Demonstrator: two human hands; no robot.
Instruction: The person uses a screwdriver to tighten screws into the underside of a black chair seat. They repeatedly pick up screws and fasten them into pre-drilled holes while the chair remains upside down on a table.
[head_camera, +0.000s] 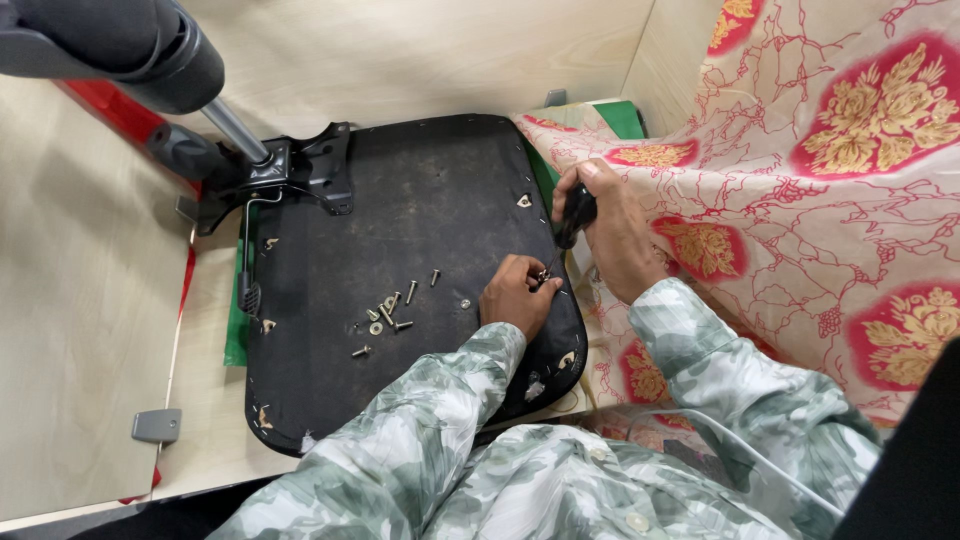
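An upturned black chair seat (400, 200) lies flat, its underside up. My right hand (615, 235) grips the black handle of a screwdriver (573, 218), whose tip points down at the seat's right edge. My left hand (515, 295) rests on the seat beside that tip, fingers pinched around something small there. Several loose screws and washers (385, 315) lie on the seat left of my left hand.
The black chair mechanism (300, 170) with its gas cylinder (130, 45) is fixed at the seat's far left corner. A pink and red floral cloth (830, 170) covers the right side. Light wood panels (80, 300) surround the seat, with a small grey bracket (157, 425) at lower left.
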